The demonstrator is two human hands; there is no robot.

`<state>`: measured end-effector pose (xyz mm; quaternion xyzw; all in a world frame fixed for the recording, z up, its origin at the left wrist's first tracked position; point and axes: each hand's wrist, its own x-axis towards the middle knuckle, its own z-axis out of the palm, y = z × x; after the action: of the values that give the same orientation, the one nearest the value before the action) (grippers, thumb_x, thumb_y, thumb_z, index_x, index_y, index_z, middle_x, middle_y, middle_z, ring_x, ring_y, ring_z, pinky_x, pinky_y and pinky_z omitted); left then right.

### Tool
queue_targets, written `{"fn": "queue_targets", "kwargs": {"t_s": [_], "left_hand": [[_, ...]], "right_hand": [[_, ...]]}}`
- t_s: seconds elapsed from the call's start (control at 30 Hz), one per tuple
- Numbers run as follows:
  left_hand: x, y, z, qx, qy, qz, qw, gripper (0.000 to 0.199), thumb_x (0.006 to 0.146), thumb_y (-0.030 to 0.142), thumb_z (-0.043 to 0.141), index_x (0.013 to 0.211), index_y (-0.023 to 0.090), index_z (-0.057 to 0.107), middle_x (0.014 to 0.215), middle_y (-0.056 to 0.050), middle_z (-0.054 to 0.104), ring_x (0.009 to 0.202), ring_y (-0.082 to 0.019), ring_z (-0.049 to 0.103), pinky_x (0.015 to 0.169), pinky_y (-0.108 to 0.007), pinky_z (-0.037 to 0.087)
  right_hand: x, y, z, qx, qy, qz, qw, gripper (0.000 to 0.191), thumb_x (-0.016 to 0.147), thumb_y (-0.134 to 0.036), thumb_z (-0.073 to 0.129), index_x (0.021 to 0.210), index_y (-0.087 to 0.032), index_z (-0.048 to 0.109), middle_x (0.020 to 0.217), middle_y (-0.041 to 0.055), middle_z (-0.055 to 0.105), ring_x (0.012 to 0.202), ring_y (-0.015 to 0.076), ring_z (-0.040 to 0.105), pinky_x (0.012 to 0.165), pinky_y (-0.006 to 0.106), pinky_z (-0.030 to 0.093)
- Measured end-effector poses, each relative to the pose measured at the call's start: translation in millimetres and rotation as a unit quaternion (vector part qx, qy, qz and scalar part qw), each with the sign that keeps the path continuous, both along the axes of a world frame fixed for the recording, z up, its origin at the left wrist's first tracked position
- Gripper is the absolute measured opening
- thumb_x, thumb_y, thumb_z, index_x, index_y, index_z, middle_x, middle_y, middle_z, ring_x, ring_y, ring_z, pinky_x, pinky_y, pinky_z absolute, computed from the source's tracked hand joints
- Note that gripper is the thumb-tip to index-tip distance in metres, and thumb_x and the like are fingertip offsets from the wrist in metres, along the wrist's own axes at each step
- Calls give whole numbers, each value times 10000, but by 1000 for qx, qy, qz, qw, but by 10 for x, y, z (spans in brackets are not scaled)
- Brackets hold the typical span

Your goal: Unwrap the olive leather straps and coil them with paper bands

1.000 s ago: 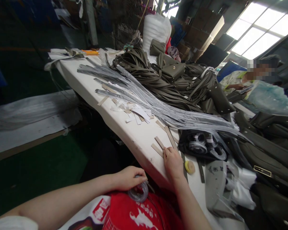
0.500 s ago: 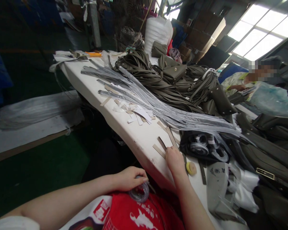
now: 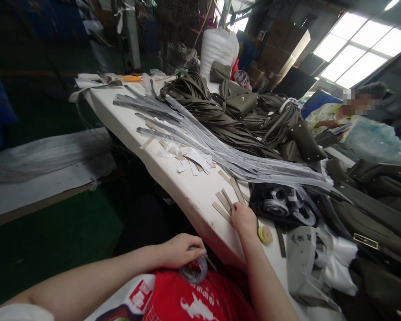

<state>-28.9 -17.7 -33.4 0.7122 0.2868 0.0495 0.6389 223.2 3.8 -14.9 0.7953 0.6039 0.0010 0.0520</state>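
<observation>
My left hand (image 3: pixel 182 249) is closed round a coiled strap in clear plastic (image 3: pixel 198 273), held just above my red apron (image 3: pixel 187 298). At the table's near edge, my right hand (image 3: pixel 243 219) pinches the end of a narrow strip (image 3: pixel 226 196). Flat beige strips (image 3: pixel 221 211) lie on the tabletop beside those fingers. A yellow tape roll (image 3: pixel 265 235) rests close to my right wrist. Beyond that hand sits a black tray or bag (image 3: pixel 255 209) with several plastic-wrapped coils (image 3: pixel 276 207) in it. My right fingertips are partly hidden by the hand itself.
Long plastic-wrapped straps (image 3: pixel 247 164) run across the white table (image 3: pixel 173 185). Behind them are piled dark olive straps (image 3: pixel 194 96) and bags (image 3: pixel 242 103). Paper scraps (image 3: pixel 198 162) lie mid-table. Another person (image 3: pixel 330 117) works at the far right.
The strip in my right hand has turned, its lighter face now showing, and a beige strip beside it is more exposed. My left hand stays on the coil. The view has shifted slightly.
</observation>
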Motion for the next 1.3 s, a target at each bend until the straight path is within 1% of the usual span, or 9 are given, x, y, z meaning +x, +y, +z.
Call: {"fn": "queue_targets", "kwargs": {"t_s": [0.1, 0.2, 0.3, 0.43, 0.57, 0.67, 0.8, 0.93, 1.3], "left_hand": [[-7, 2, -7, 6, 0, 3, 1000, 369, 893, 464, 499, 949, 161, 701, 863, -41, 723, 706, -150, 648, 621, -191, 484], [-9, 5, 1, 9, 3, 3, 1000, 365, 893, 463, 497, 955, 169, 704, 861, -33, 724, 698, -143, 645, 620, -187, 483], [-6, 6, 17, 0, 8, 3, 1000, 382, 891, 479, 496, 963, 165, 703, 858, -37, 725, 694, -148, 645, 620, -193, 486], [12, 7, 24, -1, 11, -4, 1000, 387, 897, 492, 488, 957, 172, 698, 853, -31, 728, 712, -155, 652, 649, -203, 485], [45, 6, 21, 10, 14, -19, 1000, 369, 909, 463, 479, 957, 170, 698, 874, -33, 733, 745, -164, 653, 686, -213, 478], [64, 8, 21, 19, 11, -23, 999, 345, 913, 441, 486, 953, 175, 703, 896, -26, 734, 794, -164, 651, 724, -207, 472], [76, 6, 23, 30, 8, -21, 999, 332, 917, 438, 493, 945, 183, 704, 891, -15, 736, 818, -159, 648, 756, -204, 465], [76, -7, 16, 23, 8, -15, 1000, 347, 916, 457, 494, 934, 180, 702, 874, -13, 737, 800, -156, 650, 753, -205, 468], [79, -14, 1, 11, 7, -15, 1000, 354, 912, 467, 499, 955, 180, 701, 905, -22, 740, 799, -162, 661, 746, -211, 477]], "right_hand": [[40, -22, 37, 25, 8, -1, 1000, 267, 963, -278, 472, 923, -186, 719, 899, 80, 716, 807, 182, 651, 693, 266, 407], [59, -127, 132, 59, 12, 2, 998, 309, 995, -274, 408, 1042, -187, 701, 1014, 82, 705, 919, 181, 638, 745, 259, 408], [5, -325, 185, 97, 14, 54, 994, 301, 1002, -264, 406, 1119, -208, 677, 1040, 69, 694, 941, 180, 617, 766, 259, 397], [-161, -615, 57, 97, -16, 111, 989, 239, 968, -212, 473, 1034, -211, 703, 869, 66, 688, 787, 190, 594, 684, 286, 372], [-225, -755, -145, 104, 24, 124, 987, 237, 977, -246, 481, 1030, -209, 709, 901, 65, 691, 841, 192, 589, 732, 278, 392], [-152, -772, -209, 126, 88, 132, 979, 248, 971, -306, 510, 1086, -200, 702, 976, 71, 693, 907, 191, 587, 803, 269, 415], [-58, -773, -221, 141, 137, 141, 970, 247, 962, -316, 525, 1071, -198, 713, 976, 68, 691, 911, 188, 593, 837, 272, 432], [-54, -771, -214, 144, 140, 138, 970, 249, 961, -303, 518, 1051, -197, 724, 965, 74, 696, 905, 190, 598, 839, 282, 443], [-49, -722, -107, 89, 141, 126, 978, 253, 970, -272, 492, 1020, -216, 733, 965, 57, 708, 890, 176, 630, 817, 273, 449]]}}
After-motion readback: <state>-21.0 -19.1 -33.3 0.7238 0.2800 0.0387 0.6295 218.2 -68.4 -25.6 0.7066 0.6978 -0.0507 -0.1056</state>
